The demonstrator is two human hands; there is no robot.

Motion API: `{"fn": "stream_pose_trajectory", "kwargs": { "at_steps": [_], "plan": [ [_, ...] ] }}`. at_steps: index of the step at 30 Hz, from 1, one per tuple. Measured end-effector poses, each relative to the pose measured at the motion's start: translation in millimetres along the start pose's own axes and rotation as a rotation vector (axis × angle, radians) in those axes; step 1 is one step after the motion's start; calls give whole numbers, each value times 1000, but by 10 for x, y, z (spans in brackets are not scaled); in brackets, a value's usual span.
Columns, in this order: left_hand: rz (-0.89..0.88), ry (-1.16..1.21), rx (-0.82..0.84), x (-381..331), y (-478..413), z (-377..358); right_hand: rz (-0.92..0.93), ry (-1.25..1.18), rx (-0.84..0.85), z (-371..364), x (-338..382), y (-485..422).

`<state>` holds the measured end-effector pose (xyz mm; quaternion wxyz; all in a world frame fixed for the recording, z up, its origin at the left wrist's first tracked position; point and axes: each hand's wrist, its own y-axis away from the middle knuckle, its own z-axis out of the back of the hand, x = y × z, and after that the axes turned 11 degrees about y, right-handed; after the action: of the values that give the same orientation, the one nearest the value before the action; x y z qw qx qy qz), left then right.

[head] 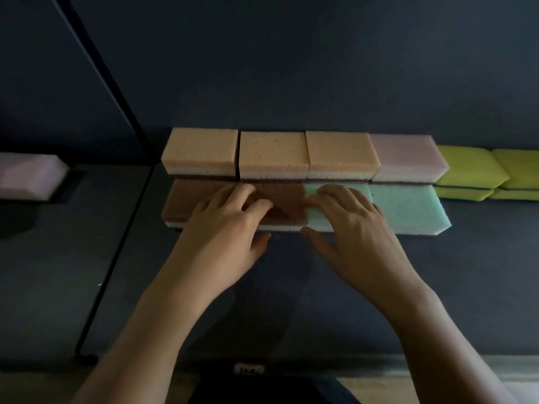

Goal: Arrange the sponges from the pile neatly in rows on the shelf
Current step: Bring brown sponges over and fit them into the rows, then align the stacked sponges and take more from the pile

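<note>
Dark shelf, two sponge rows

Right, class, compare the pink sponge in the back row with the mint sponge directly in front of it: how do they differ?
The pink sponge sits in the back row; the mint sponge sits in the front row. The pink sponge's left neighbour is an orange sponge; the mint sponge's is a second mint sponge. Both lie flat with a pale layer beneath.

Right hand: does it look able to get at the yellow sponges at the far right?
Probably yes. The right hand rests on the teal sponges, holding nothing, and nothing stands between it and the yellow sponges.
</note>
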<state>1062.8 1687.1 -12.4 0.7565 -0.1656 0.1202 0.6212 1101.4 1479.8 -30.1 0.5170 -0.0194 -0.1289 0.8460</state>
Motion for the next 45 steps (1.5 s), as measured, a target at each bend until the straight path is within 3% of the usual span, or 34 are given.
{"fn": "stream_pose_trajectory", "kwargs": {
  "at_steps": [7, 12, 15, 25, 32, 38, 45],
  "plan": [
    [43, 7, -66, -61, 76, -49, 48, 16, 51, 46, -42, -5],
    [63, -9, -163, -136, 215, 0, 115, -190, -129, 138, 44, -2],
    [110, -53, -216, -91, 389, 105, 182, -276, -147, 140, 228, -38],
    [391, -112, -305, 745, 1415, 610, 468, -344, -83, -38, 1539, -259],
    [461, -149, -339, 1520, 1960, 1126, 531, -309, -43, -120, 2654, -625],
    [419, -162, -374, 2119, 2265, 1455, 452, -247, 14, -253, 3517, -1350],
    [378, -144, -408, 2603, 2496, 1653, 271, -51, 233, -711, 3921, -1948]
  ]
}}
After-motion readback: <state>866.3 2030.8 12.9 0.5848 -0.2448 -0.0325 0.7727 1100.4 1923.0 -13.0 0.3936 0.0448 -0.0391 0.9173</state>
